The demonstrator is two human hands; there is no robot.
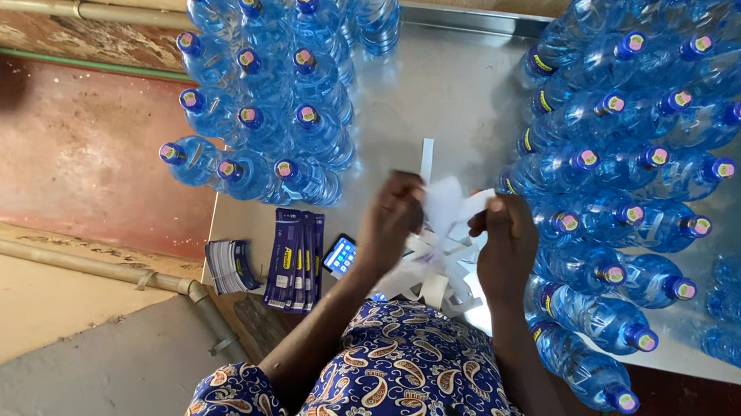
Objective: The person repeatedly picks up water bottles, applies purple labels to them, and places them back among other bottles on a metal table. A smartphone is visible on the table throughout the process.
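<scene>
While dark blue label strips [296,260] lie left, both hands [449,224] pinch a white paper strip [444,201].

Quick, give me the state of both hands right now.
Left hand: closed on the white paper.
Right hand: closed, also at the paper; its grip is hidden.

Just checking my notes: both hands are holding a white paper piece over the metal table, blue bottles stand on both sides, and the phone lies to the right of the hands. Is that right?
Not quite. The head view shows the phone lying left of the hands, beside the left hand, not the right hand. The white paper piece, metal table and blue bottles are as you said.
</scene>
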